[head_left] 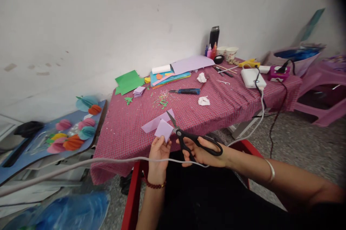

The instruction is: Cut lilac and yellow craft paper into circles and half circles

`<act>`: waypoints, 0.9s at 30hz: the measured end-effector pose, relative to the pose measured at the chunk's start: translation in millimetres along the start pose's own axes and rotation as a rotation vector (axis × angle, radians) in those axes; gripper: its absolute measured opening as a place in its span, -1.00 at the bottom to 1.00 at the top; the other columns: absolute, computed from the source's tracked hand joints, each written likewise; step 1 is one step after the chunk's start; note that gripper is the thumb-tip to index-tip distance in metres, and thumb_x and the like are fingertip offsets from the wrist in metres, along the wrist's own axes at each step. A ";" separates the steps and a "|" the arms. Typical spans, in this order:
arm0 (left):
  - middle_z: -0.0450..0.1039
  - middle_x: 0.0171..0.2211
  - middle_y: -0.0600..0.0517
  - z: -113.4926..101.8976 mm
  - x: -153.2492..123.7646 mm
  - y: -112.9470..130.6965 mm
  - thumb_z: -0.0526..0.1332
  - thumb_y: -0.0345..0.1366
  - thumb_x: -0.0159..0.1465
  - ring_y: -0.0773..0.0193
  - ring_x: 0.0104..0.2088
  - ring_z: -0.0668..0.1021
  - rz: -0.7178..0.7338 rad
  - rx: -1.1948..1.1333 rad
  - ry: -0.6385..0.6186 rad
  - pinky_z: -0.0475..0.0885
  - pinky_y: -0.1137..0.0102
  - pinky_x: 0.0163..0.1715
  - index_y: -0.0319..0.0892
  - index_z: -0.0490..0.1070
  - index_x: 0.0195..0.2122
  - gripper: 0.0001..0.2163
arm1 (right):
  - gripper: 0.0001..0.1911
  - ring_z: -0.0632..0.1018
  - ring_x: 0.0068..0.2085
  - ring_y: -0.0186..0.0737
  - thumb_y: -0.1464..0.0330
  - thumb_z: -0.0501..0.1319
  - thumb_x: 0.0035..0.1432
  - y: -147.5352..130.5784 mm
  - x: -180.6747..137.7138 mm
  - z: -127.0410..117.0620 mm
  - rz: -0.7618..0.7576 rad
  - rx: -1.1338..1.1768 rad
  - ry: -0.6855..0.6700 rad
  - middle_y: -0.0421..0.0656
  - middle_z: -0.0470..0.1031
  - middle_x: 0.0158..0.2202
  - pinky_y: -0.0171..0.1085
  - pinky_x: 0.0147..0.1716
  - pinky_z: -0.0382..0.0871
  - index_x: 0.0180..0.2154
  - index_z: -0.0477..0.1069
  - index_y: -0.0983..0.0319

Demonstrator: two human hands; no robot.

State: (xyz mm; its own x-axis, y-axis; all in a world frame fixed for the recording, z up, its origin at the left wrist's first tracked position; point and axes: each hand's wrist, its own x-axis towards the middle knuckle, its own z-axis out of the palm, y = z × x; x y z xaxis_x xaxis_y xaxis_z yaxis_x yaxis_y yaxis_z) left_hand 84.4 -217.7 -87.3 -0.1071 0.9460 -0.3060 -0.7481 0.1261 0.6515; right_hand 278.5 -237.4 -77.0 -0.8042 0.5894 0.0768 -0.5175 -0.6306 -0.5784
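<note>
A small square of lilac paper [163,129] is pinched in my left hand [160,148] near the table's front edge. My right hand [201,152] grips black-handled scissors [189,135], fingers through the loops. The blades are parted, their tips pointing up and left, close to the right edge of the square. Behind the square, a lilac paper strip [149,126] lies on the checked tablecloth. Farther back is a stack of small lilac squares [139,91]. Whether the blades touch the paper I cannot tell.
On the tablecloth [119,140] are a utility knife [186,91], green scraps [162,103], crumpled tissues [203,100], green paper [129,81] and a large lilac sheet [192,65]. A white power bank [253,78] stands right. A white cable [108,159] crosses before me. Paper ornaments [72,143] lie left.
</note>
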 end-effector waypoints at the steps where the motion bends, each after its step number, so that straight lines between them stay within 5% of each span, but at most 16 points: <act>1: 0.54 -0.47 0.09 -0.3 0.0 0.3 0.31 -0.55 0.05 0.39 -0.50 0.55 -0.001 -0.001 -0.003 0.45 0.45 -0.41 -0.20 0.46 -0.45 -0.88 | -0.43 0.48 -0.21 -0.18 0.01 0.24 0.09 -0.5 0.1 1.1 0.006 0.001 0.001 -0.13 0.40 -0.25 0.04 0.03 0.24 0.02 0.33 0.23; 6: 0.55 -0.43 0.08 -1.1 0.4 2.8 0.32 -0.52 0.04 0.37 -0.47 0.55 0.001 -0.002 -0.016 0.46 0.44 -0.40 -0.21 0.49 -0.37 -0.86 | -0.42 0.44 -0.41 -0.35 -0.04 0.23 0.07 0.2 0.5 6.2 0.003 0.047 0.046 -0.20 0.38 -0.38 -0.18 -0.25 0.44 -0.06 0.36 0.27; 10: 0.56 -0.38 0.04 -2.7 0.6 3.3 0.34 -0.51 0.03 0.35 -0.43 0.56 0.009 0.016 -0.041 0.46 0.44 -0.39 -0.23 0.50 -0.31 -0.82 | -0.47 0.27 -0.63 -0.49 -0.03 0.16 0.15 3.4 -2.4 3.7 0.019 -0.016 0.127 -0.27 0.30 -0.49 -0.45 -0.67 0.24 -0.09 0.37 0.28; 16: 0.56 -0.35 0.03 -1.8 -2.6 -1.0 0.33 -0.51 0.04 0.34 -0.39 0.56 0.007 0.026 -0.034 0.46 0.44 -0.36 -0.21 0.48 -0.36 -0.85 | -0.50 0.22 -0.66 -0.51 0.02 0.14 0.18 -11.1 -2.7 6.9 -0.052 -0.230 0.250 -0.28 0.27 -0.51 -0.45 -0.72 0.16 -0.06 0.36 0.29; 20: 0.55 -0.38 0.04 0.2 -3.0 19.9 0.30 -0.51 0.05 0.35 -0.43 0.55 0.059 0.025 -0.018 0.46 0.43 -0.39 -0.20 0.45 -0.38 -0.87 | -0.56 0.30 -0.63 -0.44 0.12 0.22 0.13 -51.2 4.5 -6.2 -0.150 -0.830 0.450 -0.25 0.35 -0.49 -0.41 -0.68 0.17 -0.06 0.35 0.28; 24: 0.47 -0.51 0.10 0.5 13.9 76.4 0.22 -0.45 0.13 0.40 -0.51 0.50 0.307 0.051 0.086 0.44 0.46 -0.43 -0.18 0.39 -0.42 -0.95 | -0.56 0.50 -0.25 -0.15 0.36 0.22 0.07 -94.2 15.1 -38.9 -0.321 -1.706 0.679 -0.08 0.51 -0.21 -0.21 -0.25 0.34 0.04 0.37 0.22; 27: 0.31 -0.64 0.18 3.1 46.8 120.5 0.17 -0.42 0.20 0.48 -0.59 0.43 0.430 0.081 0.154 0.39 0.56 -0.48 -0.17 0.28 -0.51 -0.85 | -0.58 0.48 -0.13 -0.03 0.38 0.17 0.09 -108.1 22.9 -60.5 -0.341 -2.000 0.757 0.00 0.50 -0.14 -0.12 -0.13 0.31 0.02 0.40 0.27</act>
State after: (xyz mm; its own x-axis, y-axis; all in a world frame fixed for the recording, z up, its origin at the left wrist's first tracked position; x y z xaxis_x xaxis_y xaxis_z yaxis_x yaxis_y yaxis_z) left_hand -8.8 -157.3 -21.0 -0.4972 0.8628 -0.0917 -0.5616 -0.2395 0.7920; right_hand 333.7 -125.2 -61.9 -0.2733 0.8858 0.3751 0.7400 0.4428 -0.5063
